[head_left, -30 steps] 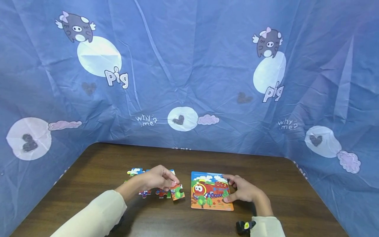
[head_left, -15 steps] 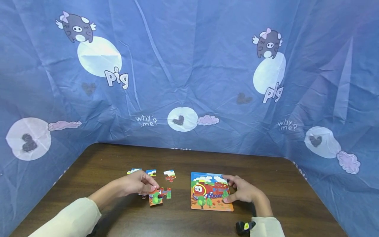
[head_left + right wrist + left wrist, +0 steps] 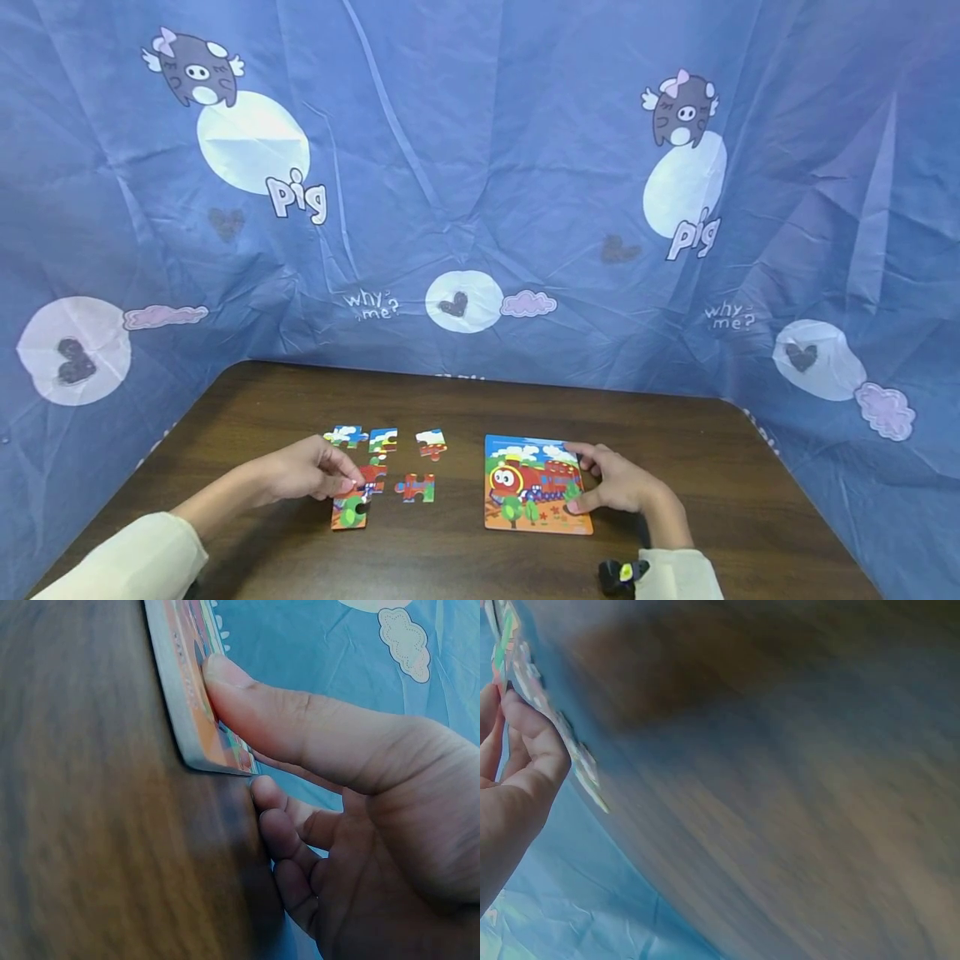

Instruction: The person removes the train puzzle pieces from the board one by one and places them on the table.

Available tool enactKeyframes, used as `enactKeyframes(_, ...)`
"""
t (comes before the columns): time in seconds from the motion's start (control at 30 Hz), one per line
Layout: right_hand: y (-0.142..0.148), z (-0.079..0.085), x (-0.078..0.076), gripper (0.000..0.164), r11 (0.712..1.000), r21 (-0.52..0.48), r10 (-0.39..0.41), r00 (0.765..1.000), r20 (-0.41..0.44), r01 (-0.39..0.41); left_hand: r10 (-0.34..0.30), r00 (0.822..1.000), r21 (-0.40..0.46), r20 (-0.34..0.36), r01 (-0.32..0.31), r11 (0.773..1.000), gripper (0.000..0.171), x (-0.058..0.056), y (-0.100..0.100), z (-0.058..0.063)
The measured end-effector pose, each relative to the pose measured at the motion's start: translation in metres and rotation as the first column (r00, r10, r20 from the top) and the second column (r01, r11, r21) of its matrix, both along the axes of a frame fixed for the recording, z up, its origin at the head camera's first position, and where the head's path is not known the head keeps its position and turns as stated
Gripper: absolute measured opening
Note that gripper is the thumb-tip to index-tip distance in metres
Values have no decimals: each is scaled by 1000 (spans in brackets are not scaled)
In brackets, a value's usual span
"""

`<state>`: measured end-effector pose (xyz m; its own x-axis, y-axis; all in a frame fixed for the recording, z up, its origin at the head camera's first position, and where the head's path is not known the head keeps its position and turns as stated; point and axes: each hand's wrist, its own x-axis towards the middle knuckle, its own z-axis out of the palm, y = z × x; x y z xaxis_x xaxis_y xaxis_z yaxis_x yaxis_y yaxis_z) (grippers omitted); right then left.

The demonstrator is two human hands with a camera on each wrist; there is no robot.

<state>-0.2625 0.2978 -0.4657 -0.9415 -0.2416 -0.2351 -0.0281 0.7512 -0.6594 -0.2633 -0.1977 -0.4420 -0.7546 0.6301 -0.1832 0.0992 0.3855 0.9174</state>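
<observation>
My left hand (image 3: 303, 473) pinches a jigsaw piece (image 3: 347, 512) with a green tree on orange ground, at the near left of the other pieces. In the left wrist view, thumb and fingertips meet on that piece (image 3: 505, 646). Behind it lies a red train piece (image 3: 374, 476), partly covered; another red train piece (image 3: 417, 488) lies to its right. Three sky pieces form the back row, among them a cloud piece (image 3: 431, 442). My right hand (image 3: 621, 480) holds the right side of a square train picture board (image 3: 536, 479), thumb (image 3: 251, 712) on its face.
A dark wooden table (image 3: 465, 558) carries everything. Blue cloth (image 3: 480, 208) with pig prints hangs behind it and along both sides. A small black device (image 3: 617, 577) sits by the right sleeve.
My left hand has carried the tree piece leftward, from beside the board to the left end of the pieces, uncovering several of them. The right hand and board have stayed in place.
</observation>
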Motion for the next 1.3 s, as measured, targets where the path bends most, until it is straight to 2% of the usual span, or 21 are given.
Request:
enactKeyframes(0.33,2,0,1,92,999,-21,35,999,-12,-35,-23,998,-106,-64,16,994,14,2,-26,-2)
enactKeyframes(0.5,2,0,2,91,999,-33,30,999,-14,-31,-62,991,-131,-118,46,990,13,0,-36,-4)
enactKeyframes(0.67,3,-1,1,92,999,-39,22,1000,-6,-23,-73,986,-145,-147,51,988,9,-3,-39,-4)
enactKeyframes(0.83,3,-1,0,93,999,-41,25,1000,-5,-25,-83,987,-152,-134,63,986,7,-7,-38,-1)
enactKeyframes(1.03,2,1,1,92,999,-43,15,1000,0,-15,-97,982,-143,-162,74,987,6,-11,-27,5)
enactKeyframes(1.3,1,1,0,94,999,-45,8,1000,8,-7,-96,980,-144,-176,71,987,8,-15,16,8)
